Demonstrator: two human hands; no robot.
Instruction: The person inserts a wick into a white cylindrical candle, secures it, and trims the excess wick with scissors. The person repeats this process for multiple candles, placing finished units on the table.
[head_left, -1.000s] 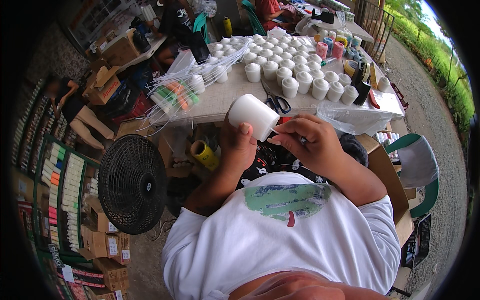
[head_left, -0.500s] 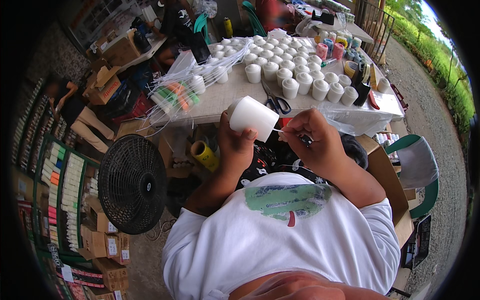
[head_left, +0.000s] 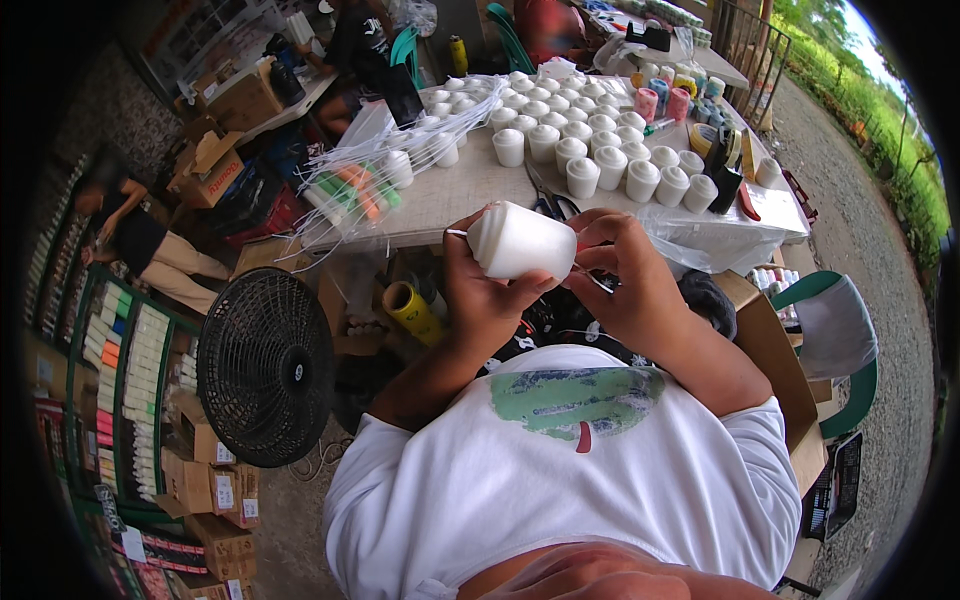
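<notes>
Lying sideways, the white candle [head_left: 527,242] is gripped by the left hand [head_left: 486,292], its base toward the right hand [head_left: 626,258], fingers pinched on string [head_left: 602,285].

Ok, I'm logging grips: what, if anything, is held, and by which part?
The left hand holds a white, waxy-looking cylinder with a stepped end by its side. The right hand is at the opposite end; its exact hold is hidden.

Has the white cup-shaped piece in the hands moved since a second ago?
Yes: the white piece sits slightly farther right of the black fan.
</notes>
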